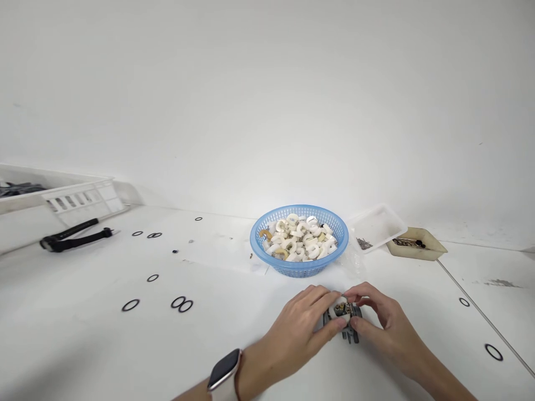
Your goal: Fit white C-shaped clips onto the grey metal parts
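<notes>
Both hands close around a small dark grey mechanical part (350,334) at the front of the white table. My left hand (298,323) grips its left side, thumb and fingers on a white ring-shaped piece (334,312) set in the grey body. From the right, my right hand (384,323) pinches the same part between thumb and fingertips. Brassy and metallic bits show in its middle, and prongs stick out towards me. The fingers cover much of it. Just behind stands a blue basket (298,268) heaped with white C-shaped pieces (298,236).
Black rubber rings (131,305) lie scattered at left, with a few more at right. Behind right are a white tray (382,223) with small pins, a clear plastic bag (353,259) and a beige dish (413,253). Far left: a white crate (83,195) and a black strapped object (75,236).
</notes>
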Demonstrator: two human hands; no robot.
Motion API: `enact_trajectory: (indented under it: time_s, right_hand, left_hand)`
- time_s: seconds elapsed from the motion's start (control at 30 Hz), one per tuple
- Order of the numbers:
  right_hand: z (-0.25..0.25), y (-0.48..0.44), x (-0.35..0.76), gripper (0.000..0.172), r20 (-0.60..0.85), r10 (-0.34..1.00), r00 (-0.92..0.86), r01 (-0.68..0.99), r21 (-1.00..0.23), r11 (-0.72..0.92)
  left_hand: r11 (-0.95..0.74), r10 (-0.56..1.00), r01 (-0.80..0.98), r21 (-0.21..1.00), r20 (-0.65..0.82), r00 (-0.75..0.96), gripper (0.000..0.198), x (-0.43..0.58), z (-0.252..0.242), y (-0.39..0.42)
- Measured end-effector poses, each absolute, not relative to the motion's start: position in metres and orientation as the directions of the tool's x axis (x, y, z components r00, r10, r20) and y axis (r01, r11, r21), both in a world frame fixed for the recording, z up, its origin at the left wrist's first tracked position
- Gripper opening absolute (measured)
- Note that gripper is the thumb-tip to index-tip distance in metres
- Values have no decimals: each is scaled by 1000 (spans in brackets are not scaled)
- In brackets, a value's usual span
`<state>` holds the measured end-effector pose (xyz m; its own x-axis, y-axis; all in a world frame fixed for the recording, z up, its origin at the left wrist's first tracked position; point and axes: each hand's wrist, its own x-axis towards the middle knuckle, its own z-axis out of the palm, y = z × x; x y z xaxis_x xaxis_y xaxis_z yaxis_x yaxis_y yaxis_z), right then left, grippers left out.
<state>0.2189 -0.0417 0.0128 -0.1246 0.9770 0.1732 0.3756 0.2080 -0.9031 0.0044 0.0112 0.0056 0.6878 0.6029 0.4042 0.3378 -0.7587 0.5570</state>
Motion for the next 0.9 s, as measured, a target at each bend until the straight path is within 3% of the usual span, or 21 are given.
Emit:
enact_trajectory:
  time_s: [0.2,0.6,0.77,0.9]
  right_hand:
    - [14,-42,215,26,196,978,-65,360,-910,207]
    - [20,-42,221,25,209,959,-192,366,-891,268]
    - [22,-44,221,35,217,949,-228,456,-838,301]
    - [17,-46,216,55,216,944,-251,511,-798,319]
  left_hand:
    - [-763,596,329,557,407,692,32,4,7,11]
    - [-761,584,318,565,384,715,32,2,7,13]
    - [-753,589,308,582,386,710,32,3,9,12]
    - [-720,624,317,617,377,684,30,3,7,11]
